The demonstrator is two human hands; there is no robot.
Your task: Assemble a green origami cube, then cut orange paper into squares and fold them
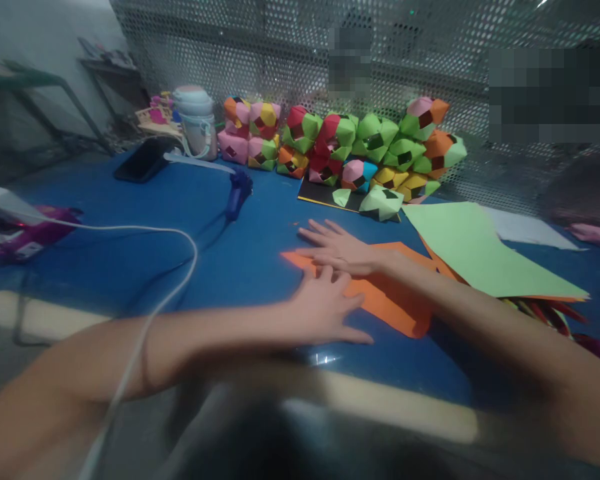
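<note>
Blue tabletop [240, 267] runs back to a perforated screen [280, 60], with folded paper cubes [340, 143] lined along its far edge. Mid-table the orange sheet [395, 303] lies flat; left hand [325, 307] and right hand [340, 250] rest on its left end, fingers spread, pinching nothing, seemingly pinning it down. A green sheet [475, 253] crowds its right side; a white cable [180, 247] crosses the open room at left

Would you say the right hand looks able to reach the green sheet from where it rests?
Probably yes: the right hand lies flat on the orange paper, and the green sheet lies close beside it, its top uncovered, with nothing standing between them.
</note>
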